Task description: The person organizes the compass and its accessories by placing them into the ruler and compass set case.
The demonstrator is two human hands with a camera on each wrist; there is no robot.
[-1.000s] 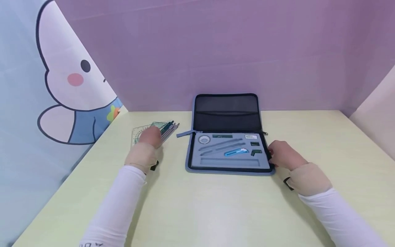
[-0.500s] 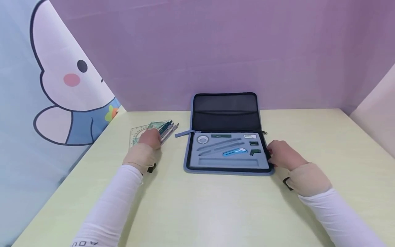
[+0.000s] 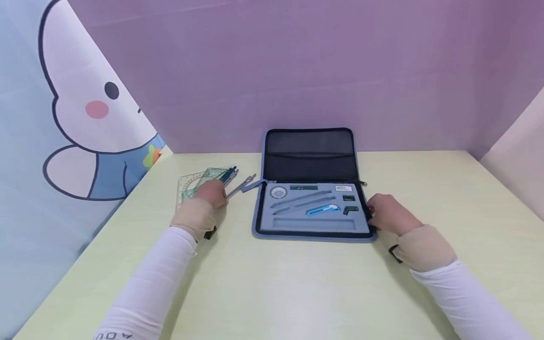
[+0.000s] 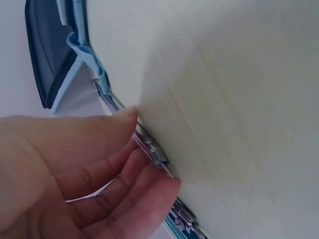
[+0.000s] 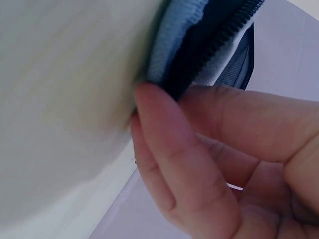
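Observation:
In the head view my left hand [image 3: 204, 198] is at the left, pinching a slim silver drawing compass [image 3: 243, 184] between thumb and fingers. Its knobbed end points towards the blue zip case [image 3: 314, 237], which lies unfolded on the table with its lid upright. A grey foam insert [image 3: 362, 222] inside holds a blue utility knife [image 3: 323, 210], a round white piece [image 3: 278, 192] and small dark green pieces; several slots hold nothing. At the case's right edge, my right hand [image 3: 391, 215] grips the zip border between thumb and fingers, as the right wrist view also shows.
Beside my left hand lie clear green-marked rulers [image 3: 187, 186], partly covered, with dark and silver pen-like tools [image 3: 229, 174] on them. The case's strap [image 3: 252, 186] sticks out to the left. A purple backdrop [image 3: 314, 71] rises behind the table.
The compass has come away from the other slim tools and shifted right, towards the case, with my left hand moving slightly right. My right hand keeps its grip on the case edge.

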